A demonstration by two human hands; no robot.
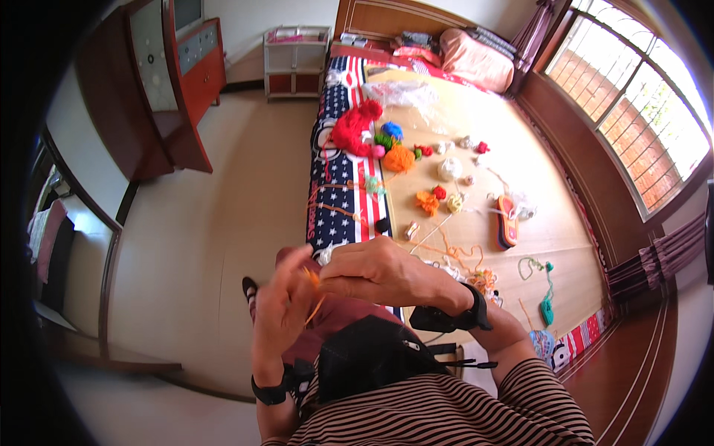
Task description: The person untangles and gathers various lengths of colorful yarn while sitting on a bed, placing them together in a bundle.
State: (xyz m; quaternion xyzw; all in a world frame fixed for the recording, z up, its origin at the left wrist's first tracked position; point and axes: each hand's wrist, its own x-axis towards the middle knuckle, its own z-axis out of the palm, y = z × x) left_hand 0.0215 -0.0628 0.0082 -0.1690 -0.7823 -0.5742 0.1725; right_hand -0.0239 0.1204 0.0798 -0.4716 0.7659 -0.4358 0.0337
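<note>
My right hand (pixel 385 273) has its fingers pinched on a small piece of orange yarn work (pixel 312 277) above my lap. Close beside it on the left, my left hand (pixel 284 304) is raised and blurred by motion. A thin orange strand runs down between the hands, near the left fingers. Whether those fingers grip it is unclear. Just beyond my fingertips lies some white yarn (pixel 329 253) on the bed edge. A black zipped waist bag (pixel 362 357) rests on my lap.
Balls of red yarn (pixel 357 131), orange yarn (pixel 399 159) and white yarn (pixel 449 169) lie on the bed mat (pixel 546 184). A shoe sole (pixel 506 223) and teal crochet work (pixel 546 311) lie to the right. A barred window (pixel 630 100) and low cabinet (pixel 295 61) stand beyond.
</note>
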